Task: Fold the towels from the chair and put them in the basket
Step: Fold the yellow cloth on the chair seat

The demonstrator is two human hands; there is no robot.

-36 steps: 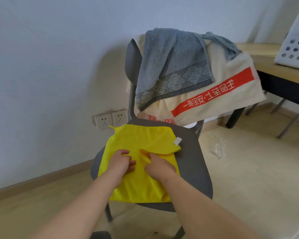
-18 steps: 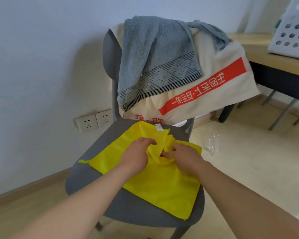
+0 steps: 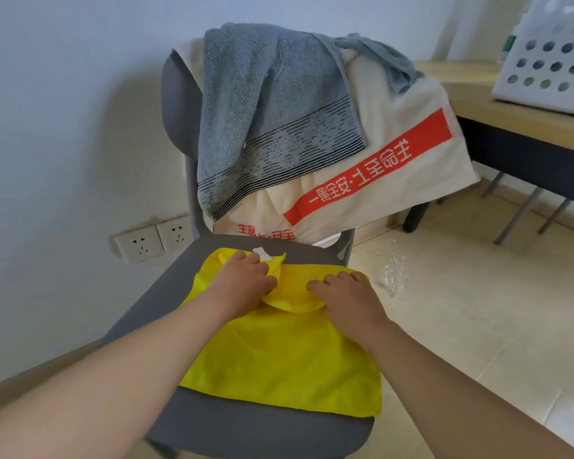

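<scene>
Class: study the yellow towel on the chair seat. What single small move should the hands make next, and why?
Probably press the fold flat, sliding outward: the yellow towel bulges loosely between the left hand and right hand, both on its far part on the chair seat.

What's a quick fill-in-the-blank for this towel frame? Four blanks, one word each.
1. The seat towel under the left hand and right hand is ____ in colour.
2. The grey towel hangs over the ____ of the chair.
3. The cream towel carries a ____ band with lettering.
4. The white basket at far right has a wall pierced with round ____.

Missing words: yellow; backrest; red; holes.
</scene>
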